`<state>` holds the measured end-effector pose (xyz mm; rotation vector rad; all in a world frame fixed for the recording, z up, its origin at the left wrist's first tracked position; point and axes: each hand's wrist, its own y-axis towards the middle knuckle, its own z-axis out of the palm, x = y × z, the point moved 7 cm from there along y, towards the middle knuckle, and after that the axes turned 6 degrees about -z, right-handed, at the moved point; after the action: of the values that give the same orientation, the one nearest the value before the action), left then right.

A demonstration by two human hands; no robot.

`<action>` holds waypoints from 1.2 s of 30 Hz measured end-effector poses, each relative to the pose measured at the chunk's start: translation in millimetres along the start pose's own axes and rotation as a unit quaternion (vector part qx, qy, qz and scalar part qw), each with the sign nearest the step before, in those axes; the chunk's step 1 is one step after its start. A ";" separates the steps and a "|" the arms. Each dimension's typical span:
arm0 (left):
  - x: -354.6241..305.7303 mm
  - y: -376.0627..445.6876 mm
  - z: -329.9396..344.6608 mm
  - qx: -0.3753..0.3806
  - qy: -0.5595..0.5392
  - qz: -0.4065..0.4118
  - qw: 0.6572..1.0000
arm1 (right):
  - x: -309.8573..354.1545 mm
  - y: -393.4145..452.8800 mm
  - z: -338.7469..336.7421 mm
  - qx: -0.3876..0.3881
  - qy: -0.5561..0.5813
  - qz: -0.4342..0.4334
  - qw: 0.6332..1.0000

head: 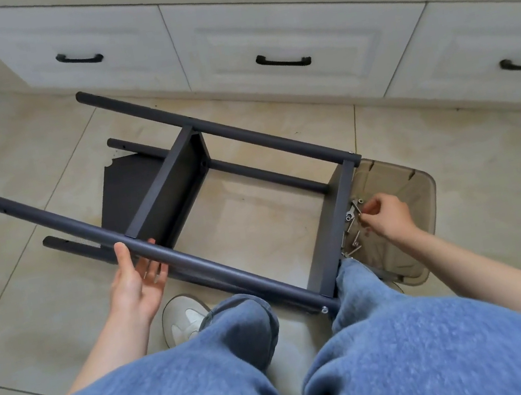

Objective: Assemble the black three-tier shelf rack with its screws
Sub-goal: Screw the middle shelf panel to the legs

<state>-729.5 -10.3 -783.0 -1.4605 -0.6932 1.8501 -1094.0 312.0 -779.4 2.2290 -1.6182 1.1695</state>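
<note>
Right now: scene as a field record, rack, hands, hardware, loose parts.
rack: black rack on its side on the tile floor, two shelves fitted
left hand: left hand cradles the near pole from below
right hand: right hand picking at the screws
hardware: screws lie on a clear tinted tray
loose parts: third shelf panel flat under the rack

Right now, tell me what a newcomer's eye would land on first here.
First comes the black rack, lying on its side across the middle of the tiled floor, two shelves fitted between its poles. Next, the left hand cups the near pole from beneath, while the right hand reaches into the screws on a clear tray beside the rack's right end. White drawers run along the back.
</note>
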 end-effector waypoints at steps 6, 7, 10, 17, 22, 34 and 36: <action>1.6 1.9 -0.4 0.014 -0.021 -0.019 0.999 | 62.7 -27.2 -28.5 0.009 0.046 -0.062 0.997; 2.0 2.4 -0.6 0.016 -0.027 -0.020 0.999 | 78.6 -32.0 -31.1 0.023 0.052 -0.075 0.996; 1.4 2.3 0.1 0.028 -0.044 -0.028 0.998 | 134.2 -45.7 -27.0 0.100 0.083 -0.114 0.985; 2.5 7.0 -0.5 0.067 -0.089 -0.047 0.993 | 261.4 -57.3 18.3 0.264 0.018 -0.206 0.942; 2.9 8.7 -0.4 0.099 -0.106 -0.043 0.988 | 299.2 -51.0 79.6 0.335 -0.045 -0.218 0.916; -5.6 11.5 -9.9 0.093 0.005 0.007 0.996 | 252.3 -46.5 224.1 0.362 0.124 -0.032 0.923; -6.8 11.5 -8.2 0.090 0.012 0.026 0.996 | 242.0 -54.6 238.8 0.369 0.220 0.038 0.902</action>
<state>-722.6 -22.8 -789.3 -1.3919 -0.4679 1.8793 -900.2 27.7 -766.6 1.9904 -1.1943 2.4136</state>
